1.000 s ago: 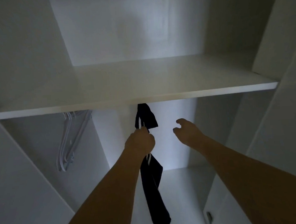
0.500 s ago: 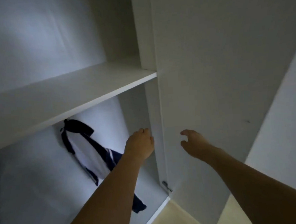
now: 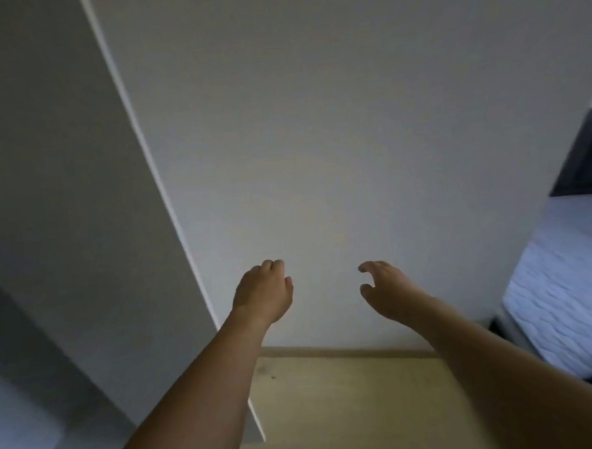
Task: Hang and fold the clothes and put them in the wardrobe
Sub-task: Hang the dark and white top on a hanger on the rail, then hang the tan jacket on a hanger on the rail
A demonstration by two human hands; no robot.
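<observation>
Now turned away from the wardrobe interior: gone from view the shelf, the rail and the dark garment with pale stripes hanging beneath it half a second ago. Filling the frame instead, a white wardrobe door (image 3: 82, 235) standing open at left, its thin edge running steeply from upper left down to lower right, and a plain white wall (image 3: 350, 118) beyond. Left hand (image 3: 262, 294) and right hand (image 3: 389, 293) both raised ahead of the body, near each other but apart, holding nothing; left fingers loosely curled, right fingers and thumb slack and slightly parted. Released, then, the garment gripped a second ago by the left hand; that item judged hung, with the turn suggesting a trip to fetch the next piece. Clothes themselves nowhere visible at this moment, so direction and long axis impossible to state. At right, a blurred bed (image 3: 571, 278) with pale quilted cover; below, light wooden floor (image 3: 349, 410).
</observation>
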